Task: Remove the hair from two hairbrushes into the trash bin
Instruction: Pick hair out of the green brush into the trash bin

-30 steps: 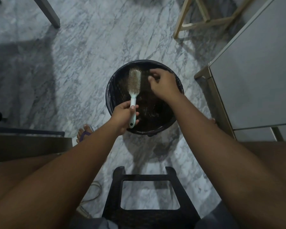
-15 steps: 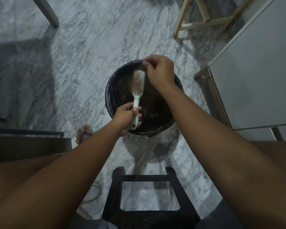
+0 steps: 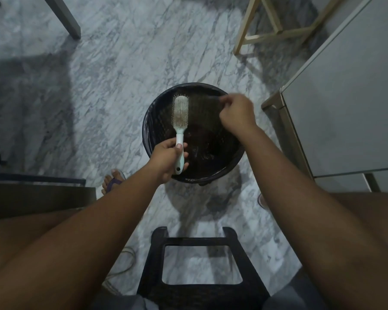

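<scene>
Marble floor [image 3: 121,74]; hairbrush [image 3: 181,113] over bin [image 3: 148,121] (hair [image 3: 211,97] perhaps pinched)

One head-worn wide-angle view, facing forward and steeply down onto the marble floor [image 3: 121,63]; trash bin [image 3: 148,121] near, mid-frame.

A pale hairbrush [image 3: 181,113] is held by its handle in the left grip [image 3: 168,158], bristles facing up, above the black-lined trash bin [image 3: 148,121]. Brownish hair [image 3: 180,117] is matted among the bristles. The right grip [image 3: 236,113] is held over the bin's far right side, apart from the brush, with its fingers curled together. A thin dark wisp [image 3: 211,98], blurred, appears to be pinched at the fingertips. The bin is set on a grey marble floor [image 3: 121,63]. A black stool [image 3: 202,240] is seen nearest the camera, and a sandalled foot [image 3: 113,182] left of the bin.
</scene>
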Demonstrator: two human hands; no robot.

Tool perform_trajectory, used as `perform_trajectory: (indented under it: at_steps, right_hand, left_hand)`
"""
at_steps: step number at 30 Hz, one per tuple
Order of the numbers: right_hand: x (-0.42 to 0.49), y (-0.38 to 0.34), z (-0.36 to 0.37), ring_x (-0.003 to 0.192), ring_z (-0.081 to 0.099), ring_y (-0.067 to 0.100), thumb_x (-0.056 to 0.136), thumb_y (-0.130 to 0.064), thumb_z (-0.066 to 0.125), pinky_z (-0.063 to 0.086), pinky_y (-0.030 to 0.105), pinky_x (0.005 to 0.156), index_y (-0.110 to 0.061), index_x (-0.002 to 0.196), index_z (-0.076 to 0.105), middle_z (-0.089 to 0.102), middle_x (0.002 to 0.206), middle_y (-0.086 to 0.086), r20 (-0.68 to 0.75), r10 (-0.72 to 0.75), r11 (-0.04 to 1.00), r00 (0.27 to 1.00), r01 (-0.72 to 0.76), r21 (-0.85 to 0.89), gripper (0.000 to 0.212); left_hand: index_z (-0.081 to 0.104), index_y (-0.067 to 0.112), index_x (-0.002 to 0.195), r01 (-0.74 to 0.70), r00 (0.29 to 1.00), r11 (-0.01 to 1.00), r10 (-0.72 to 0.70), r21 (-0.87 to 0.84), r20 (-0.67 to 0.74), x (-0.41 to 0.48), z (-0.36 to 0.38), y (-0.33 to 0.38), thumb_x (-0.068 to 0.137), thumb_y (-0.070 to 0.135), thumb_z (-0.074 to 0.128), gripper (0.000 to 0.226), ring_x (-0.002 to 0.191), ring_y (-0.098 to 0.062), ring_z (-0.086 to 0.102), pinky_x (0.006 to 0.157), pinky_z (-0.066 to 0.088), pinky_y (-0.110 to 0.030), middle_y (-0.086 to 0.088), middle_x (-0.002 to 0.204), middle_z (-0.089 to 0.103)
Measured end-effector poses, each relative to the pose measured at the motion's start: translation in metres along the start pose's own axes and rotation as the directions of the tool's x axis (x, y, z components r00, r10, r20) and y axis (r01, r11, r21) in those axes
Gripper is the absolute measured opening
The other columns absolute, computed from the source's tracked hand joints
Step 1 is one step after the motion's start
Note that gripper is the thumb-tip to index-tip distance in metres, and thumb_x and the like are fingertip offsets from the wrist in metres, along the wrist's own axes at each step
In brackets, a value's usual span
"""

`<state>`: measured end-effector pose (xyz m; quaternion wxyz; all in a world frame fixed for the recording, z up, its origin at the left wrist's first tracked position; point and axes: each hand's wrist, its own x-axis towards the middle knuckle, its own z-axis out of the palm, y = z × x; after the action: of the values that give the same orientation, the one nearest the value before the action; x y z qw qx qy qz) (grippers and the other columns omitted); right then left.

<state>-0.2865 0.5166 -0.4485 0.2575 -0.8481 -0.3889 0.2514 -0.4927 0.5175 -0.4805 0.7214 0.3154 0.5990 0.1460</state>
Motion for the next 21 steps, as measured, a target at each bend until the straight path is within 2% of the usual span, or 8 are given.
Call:
perform_trajectory:
  at_steps: [2, 5, 7, 9, 11, 15, 18, 21]
  right_hand:
    - [-0.003, 0.007, 0.009, 0.113, 0.059, 0.036, 0.073, -0.023, 0.047, 0.051, 0.042, 0.099, -0.010, 0.115, 0.065, 0.060, 0.126, 0.018, 0.191, 0.101, 0.986, 0.976, -0.073, -0.147, 0.048]
    - [-0.011, -0.003, 0.021, 0.126, 0.051, 0.032, 0.088, -0.033, 0.050, 0.041, 0.039, 0.109, -0.013, 0.135, 0.054, 0.051, 0.138, 0.017, 0.116, -0.053, 0.998, 0.992, 0.051, 0.023, 0.052]
    - [-0.015, -0.014, 0.027, 0.122, 0.053, 0.022, 0.091, -0.043, 0.059, 0.043, 0.035, 0.107, -0.019, 0.140, 0.050, 0.050, 0.137, 0.012, 0.023, -0.183, 0.974, 0.983, 0.178, 0.142, 0.055]
    - [-0.016, -0.021, 0.031, 0.113, 0.056, 0.015, 0.085, -0.048, 0.067, 0.045, 0.028, 0.101, -0.026, 0.136, 0.054, 0.055, 0.130, 0.008, 0.062, -0.237, 0.962, 0.970, 0.225, 0.157, 0.057]
    - [-0.012, -0.024, 0.033, 0.100, 0.064, 0.012, 0.084, -0.038, 0.072, 0.052, 0.030, 0.095, -0.021, 0.118, 0.070, 0.068, 0.113, 0.004, 0.070, -0.260, 0.959, 0.963, 0.249, 0.136, 0.038]
    - [-0.007, -0.039, 0.017, 0.081, 0.070, 0.008, 0.088, -0.023, 0.069, 0.057, 0.032, 0.081, -0.012, 0.093, 0.078, 0.077, 0.086, -0.001, -0.202, -0.253, 0.901, 0.946, 0.307, 0.307, 0.015]
    - [0.000, -0.046, -0.004, 0.079, 0.070, 0.009, 0.090, -0.018, 0.067, 0.059, 0.030, 0.073, -0.010, 0.090, 0.076, 0.074, 0.082, -0.001, -0.475, -0.271, 0.798, 0.837, 0.471, 0.375, 0.012]
    - [0.009, -0.039, -0.017, 0.081, 0.070, 0.012, 0.093, -0.020, 0.064, 0.057, 0.029, 0.066, -0.009, 0.092, 0.073, 0.073, 0.087, 0.001, -0.677, -0.189, 0.755, 0.711, 0.546, 0.363, 0.015]
  left_hand:
    - [0.060, 0.013, 0.126, 0.000, 1.000, 1.000, 0.000, 0.006, 0.004, -0.001, 0.002, 0.000, 0.102, 0.013, 0.049, 0.026, 0.092, -0.015, 0.061, 0.068, 0.057, -0.038, 0.002, 0.109, 0.063]
    - [0.061, 0.013, 0.123, -0.003, 1.000, 1.000, 0.003, 0.022, 0.007, -0.003, 0.006, -0.002, 0.102, 0.013, 0.049, 0.024, 0.089, -0.014, 0.060, 0.072, 0.057, -0.039, 0.001, 0.106, 0.063]
    - [0.060, 0.015, 0.123, -0.008, 1.000, 0.999, 0.008, 0.043, 0.013, -0.004, 0.008, -0.003, 0.102, 0.013, 0.049, 0.024, 0.088, -0.015, 0.060, 0.074, 0.057, -0.039, 0.001, 0.107, 0.064]
    - [0.059, 0.017, 0.126, -0.020, 1.000, 0.998, 0.019, 0.061, 0.025, -0.004, 0.009, -0.003, 0.102, 0.013, 0.049, 0.026, 0.089, -0.015, 0.060, 0.074, 0.057, -0.040, 0.002, 0.111, 0.064]
    - [0.058, 0.016, 0.127, -0.029, 0.999, 0.997, 0.026, 0.068, 0.033, -0.004, 0.009, -0.004, 0.102, 0.012, 0.049, 0.026, 0.089, -0.015, 0.060, 0.074, 0.057, -0.040, 0.002, 0.112, 0.064]
    - [0.062, 0.017, 0.112, 0.004, 1.000, 1.000, -0.005, 0.024, 0.025, -0.003, 0.005, -0.004, 0.103, 0.012, 0.048, 0.017, 0.089, -0.016, 0.059, 0.074, 0.057, -0.040, -0.002, 0.108, 0.063]
    - [0.063, 0.013, 0.110, 0.038, 0.999, 0.999, -0.038, -0.035, 0.005, -0.002, 0.003, -0.004, 0.103, 0.013, 0.047, 0.018, 0.090, -0.016, 0.058, 0.073, 0.057, -0.039, -0.006, 0.102, 0.060]
    - [0.063, 0.012, 0.103, 0.045, 0.999, 0.993, -0.047, -0.112, -0.021, -0.001, 0.001, -0.001, 0.104, 0.012, 0.046, 0.017, 0.092, -0.017, 0.057, 0.070, 0.055, -0.039, -0.006, 0.104, 0.058]
